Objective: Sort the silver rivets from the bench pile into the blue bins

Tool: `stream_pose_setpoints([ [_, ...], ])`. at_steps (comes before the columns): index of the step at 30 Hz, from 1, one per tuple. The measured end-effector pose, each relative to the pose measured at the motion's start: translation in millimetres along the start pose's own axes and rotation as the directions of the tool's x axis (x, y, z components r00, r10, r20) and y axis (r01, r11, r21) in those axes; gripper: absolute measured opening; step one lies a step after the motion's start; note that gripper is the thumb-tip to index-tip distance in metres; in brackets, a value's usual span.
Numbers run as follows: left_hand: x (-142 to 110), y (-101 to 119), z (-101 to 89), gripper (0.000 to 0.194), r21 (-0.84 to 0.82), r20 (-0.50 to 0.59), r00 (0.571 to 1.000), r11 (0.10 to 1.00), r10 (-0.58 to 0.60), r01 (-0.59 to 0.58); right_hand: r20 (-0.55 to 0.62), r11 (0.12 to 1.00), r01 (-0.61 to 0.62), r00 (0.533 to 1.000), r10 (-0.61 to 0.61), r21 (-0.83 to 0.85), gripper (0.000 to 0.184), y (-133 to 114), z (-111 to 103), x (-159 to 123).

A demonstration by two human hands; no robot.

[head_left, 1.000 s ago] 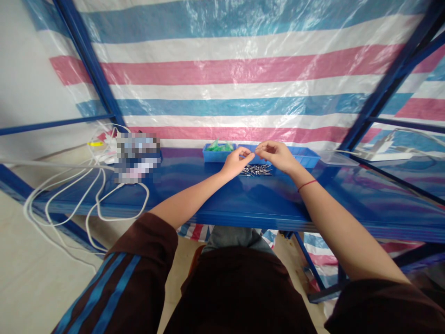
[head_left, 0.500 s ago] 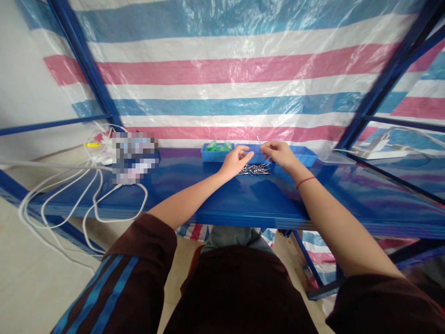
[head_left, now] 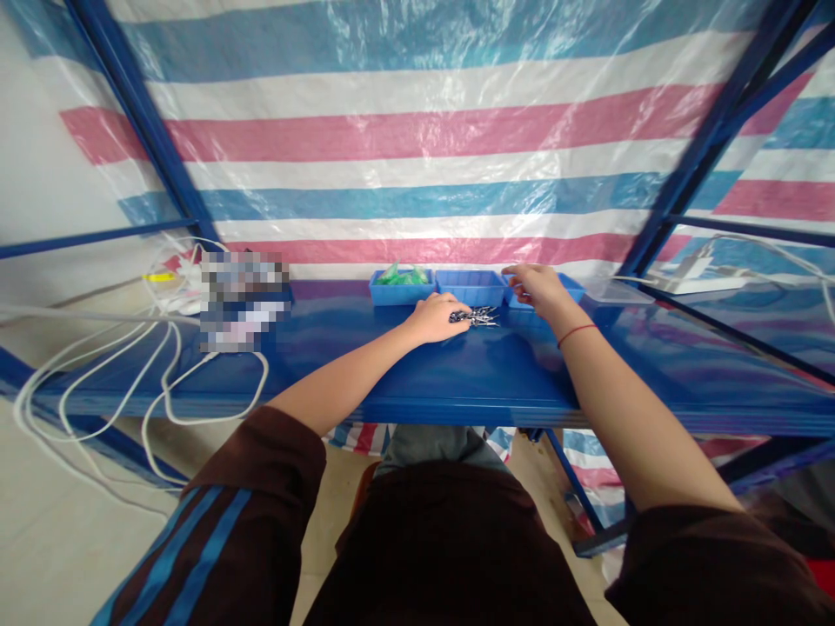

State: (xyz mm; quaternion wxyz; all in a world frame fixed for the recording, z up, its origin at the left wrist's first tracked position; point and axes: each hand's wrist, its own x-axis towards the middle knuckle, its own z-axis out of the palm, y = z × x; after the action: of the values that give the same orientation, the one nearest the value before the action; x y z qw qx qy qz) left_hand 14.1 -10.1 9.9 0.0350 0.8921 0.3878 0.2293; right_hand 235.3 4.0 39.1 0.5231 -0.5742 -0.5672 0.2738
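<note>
A pile of short, thin, dark and silvery metal pieces (head_left: 484,316) lies on the blue tabletop. My left hand (head_left: 438,319) is at the left end of this pile, its thumb and fingers apart around some of the pieces. Whether it grips any of them is hard to see. Over the right blue bin (head_left: 571,285) is my right hand (head_left: 533,287), fingers loosely spread and holding nothing I can see. Beside it stands the middle blue bin (head_left: 470,289). Green plastic pieces (head_left: 401,276) fill the left blue bin (head_left: 397,296).
White cables (head_left: 170,374) loop over the left end of the table (head_left: 339,348). A clear plastic lid or tray (head_left: 617,291) lies right of the bins. Blue frame posts (head_left: 140,113) rise at both sides, with a striped plastic sheet (head_left: 417,130) behind. A white power strip (head_left: 708,276) sits at right.
My left hand has lowered onto the left end of the metal pile. My right hand has moved right over the right bin, and the thin white piece at its fingertips is no longer seen there.
</note>
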Motion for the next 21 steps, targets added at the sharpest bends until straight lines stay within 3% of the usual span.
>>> stream_pose_setpoints([
  [2,-2,1,-1.7,0.031,0.063,0.061,0.998,0.998,0.024,-0.028,0.16,0.96,0.161,0.979,-0.126,-0.23,0.013,-5,10,-7],
  [3,-2,1,-2.3,0.031,0.079,0.08,0.996,0.996,0.041,-0.048,0.284,0.907,0.261,0.944,-0.168,-0.331,0.012,-7,14,-11],
  [5,-2,0,-3.0,0.03,0.097,0.095,0.993,0.992,0.073,-0.082,0.513,0.799,0.414,0.844,-0.158,-0.436,0.013,-8,22,-15],
  [7,-1,-2,-3.1,0.029,0.105,0.094,0.992,0.99,0.086,-0.095,0.618,0.742,0.467,0.781,-0.091,-0.482,0.019,-7,27,-17],
  [16,-1,-5,-2.5,0.024,0.116,0.117,0.992,0.992,0.039,-0.053,0.629,0.671,0.516,0.771,-0.094,-0.532,0.022,-3,35,-16],
  [21,-1,-3,-3.1,0.024,0.135,0.139,0.989,0.988,0.057,-0.076,0.626,0.709,0.512,0.77,-0.128,-0.484,0.023,-6,36,-18],
])
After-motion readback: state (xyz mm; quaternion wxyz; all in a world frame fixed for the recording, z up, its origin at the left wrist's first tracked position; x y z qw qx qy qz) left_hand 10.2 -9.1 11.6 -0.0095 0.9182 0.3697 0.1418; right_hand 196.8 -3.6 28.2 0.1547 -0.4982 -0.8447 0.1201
